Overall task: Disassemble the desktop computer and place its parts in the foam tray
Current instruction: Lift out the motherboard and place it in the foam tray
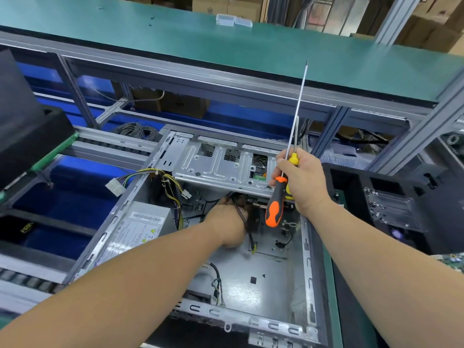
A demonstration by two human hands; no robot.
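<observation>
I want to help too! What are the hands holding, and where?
Right hand grips two long screwdrivers by their handles. Left hand grasps black cables inside the case.

Factory assembly-line workstation: green-matted bench shelf (226,46) carried on aluminium profile framing (406,136), roller conveyor rails (110,144) fitted alongside, cardboard cartons (241,7) stacked behind, blue bins (70,197) stored underneath.
</observation>
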